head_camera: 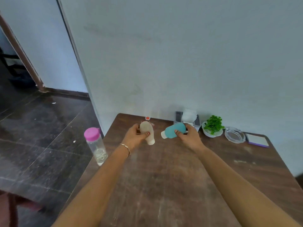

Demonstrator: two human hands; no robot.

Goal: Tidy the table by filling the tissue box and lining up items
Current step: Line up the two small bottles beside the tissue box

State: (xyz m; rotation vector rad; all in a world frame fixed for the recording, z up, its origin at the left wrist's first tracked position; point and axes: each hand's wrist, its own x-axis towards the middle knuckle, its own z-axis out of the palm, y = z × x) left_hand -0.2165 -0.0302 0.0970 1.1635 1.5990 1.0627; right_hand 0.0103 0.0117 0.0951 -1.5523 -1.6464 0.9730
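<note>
My left hand grips a beige squeeze bottle, held tilted with its white cap pointing toward me, above the far part of the brown wooden table. My right hand grips a teal squeeze bottle, lying almost sideways with its white cap to the left. Just behind the right hand, against the wall, stands a grey tissue box with white tissues sticking out of its top. Something with a small red-orange cap shows behind the beige bottle, mostly hidden.
A clear water bottle with a pink lid stands at the table's left edge. Along the wall to the right sit a white bowl with a green plant, a glass ashtray and a purple-edged notepad. Dark tiled floor lies left.
</note>
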